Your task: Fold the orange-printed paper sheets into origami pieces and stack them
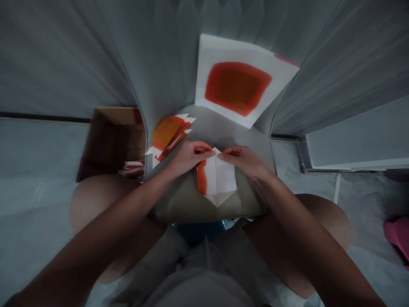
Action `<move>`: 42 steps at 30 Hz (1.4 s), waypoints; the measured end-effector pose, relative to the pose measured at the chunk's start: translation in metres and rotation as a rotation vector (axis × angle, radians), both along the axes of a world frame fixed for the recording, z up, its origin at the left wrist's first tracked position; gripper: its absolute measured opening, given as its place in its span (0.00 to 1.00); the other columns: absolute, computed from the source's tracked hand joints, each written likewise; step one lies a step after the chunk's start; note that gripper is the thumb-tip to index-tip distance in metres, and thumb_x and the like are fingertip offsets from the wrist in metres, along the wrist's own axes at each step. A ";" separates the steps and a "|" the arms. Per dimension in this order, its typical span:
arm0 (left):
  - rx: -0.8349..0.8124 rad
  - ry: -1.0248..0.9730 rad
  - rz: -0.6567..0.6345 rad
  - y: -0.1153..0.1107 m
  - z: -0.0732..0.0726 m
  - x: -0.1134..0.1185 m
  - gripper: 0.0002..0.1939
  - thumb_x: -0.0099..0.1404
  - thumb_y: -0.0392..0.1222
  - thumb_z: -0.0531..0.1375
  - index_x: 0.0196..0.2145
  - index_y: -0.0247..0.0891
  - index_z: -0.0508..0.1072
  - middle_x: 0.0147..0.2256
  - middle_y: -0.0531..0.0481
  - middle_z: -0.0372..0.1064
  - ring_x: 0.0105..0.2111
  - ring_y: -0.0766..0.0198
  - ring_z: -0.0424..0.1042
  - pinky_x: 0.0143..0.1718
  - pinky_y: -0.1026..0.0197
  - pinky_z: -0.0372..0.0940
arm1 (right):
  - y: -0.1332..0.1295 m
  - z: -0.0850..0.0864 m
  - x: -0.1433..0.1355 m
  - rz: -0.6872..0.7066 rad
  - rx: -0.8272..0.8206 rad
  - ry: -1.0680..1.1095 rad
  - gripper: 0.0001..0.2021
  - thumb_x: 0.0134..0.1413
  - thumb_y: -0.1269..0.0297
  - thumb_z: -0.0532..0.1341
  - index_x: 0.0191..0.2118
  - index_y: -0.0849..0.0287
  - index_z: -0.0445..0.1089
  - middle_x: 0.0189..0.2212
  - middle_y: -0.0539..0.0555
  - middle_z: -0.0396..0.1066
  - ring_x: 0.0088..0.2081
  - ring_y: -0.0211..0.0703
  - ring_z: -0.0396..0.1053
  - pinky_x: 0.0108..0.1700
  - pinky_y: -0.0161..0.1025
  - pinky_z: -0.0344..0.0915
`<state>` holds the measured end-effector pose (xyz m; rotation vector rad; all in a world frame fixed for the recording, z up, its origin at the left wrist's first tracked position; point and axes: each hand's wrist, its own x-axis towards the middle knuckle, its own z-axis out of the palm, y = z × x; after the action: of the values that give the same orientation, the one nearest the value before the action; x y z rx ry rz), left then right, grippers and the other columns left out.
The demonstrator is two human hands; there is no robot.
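Note:
A partly folded sheet of paper [223, 177], white with an orange-red strip along its left side, lies on the grey padded seat [182, 200] in front of me. It has pointed ends at top and bottom and a crease down its middle. My left hand [191, 155] pinches its upper left edge near the top point. On the other side of that point, my right hand [244, 160] grips the upper right edge with thumb and fingers. Left of my left hand sits a pile of folded orange-and-white papers [169, 136].
A flat white sheet with an orange-red square [238, 87] leans against the seat's back. On the floor to the left stands an open cardboard box [111, 140], with folded red-and-white papers [132, 168] by its near right side. A pink object [398, 234] shows at far right.

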<state>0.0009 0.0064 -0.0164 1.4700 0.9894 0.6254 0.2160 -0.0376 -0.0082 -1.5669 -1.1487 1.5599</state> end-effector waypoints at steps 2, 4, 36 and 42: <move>-0.006 -0.004 0.005 0.000 0.001 0.000 0.14 0.62 0.52 0.69 0.37 0.37 0.82 0.38 0.46 0.81 0.38 0.60 0.77 0.41 0.58 0.69 | 0.000 -0.001 0.000 -0.009 -0.003 0.002 0.21 0.39 0.44 0.76 0.30 0.57 0.76 0.28 0.50 0.74 0.30 0.39 0.67 0.33 0.38 0.64; -0.009 -0.001 0.014 -0.001 0.001 0.000 0.15 0.62 0.52 0.69 0.38 0.37 0.82 0.38 0.45 0.81 0.38 0.59 0.77 0.40 0.58 0.69 | -0.001 -0.001 -0.001 -0.022 0.004 -0.004 0.21 0.40 0.45 0.76 0.30 0.57 0.76 0.28 0.50 0.74 0.30 0.39 0.67 0.33 0.38 0.63; -0.128 -0.099 0.036 0.002 -0.009 0.009 0.18 0.61 0.55 0.70 0.39 0.38 0.83 0.38 0.47 0.81 0.37 0.61 0.75 0.39 0.60 0.66 | -0.005 0.001 -0.009 -0.039 0.048 -0.061 0.23 0.43 0.40 0.73 0.29 0.55 0.72 0.28 0.51 0.73 0.30 0.40 0.67 0.31 0.38 0.63; -0.118 -0.089 0.032 0.000 -0.007 0.009 0.18 0.61 0.56 0.69 0.38 0.38 0.83 0.38 0.47 0.81 0.37 0.61 0.75 0.38 0.61 0.66 | -0.004 0.008 -0.006 -0.031 0.028 -0.044 0.22 0.43 0.42 0.74 0.29 0.56 0.73 0.27 0.50 0.73 0.29 0.39 0.66 0.32 0.37 0.62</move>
<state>0.0096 0.0068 -0.0232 1.3145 0.9655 0.6395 0.2100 -0.0417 -0.0004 -1.6008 -1.1598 1.4893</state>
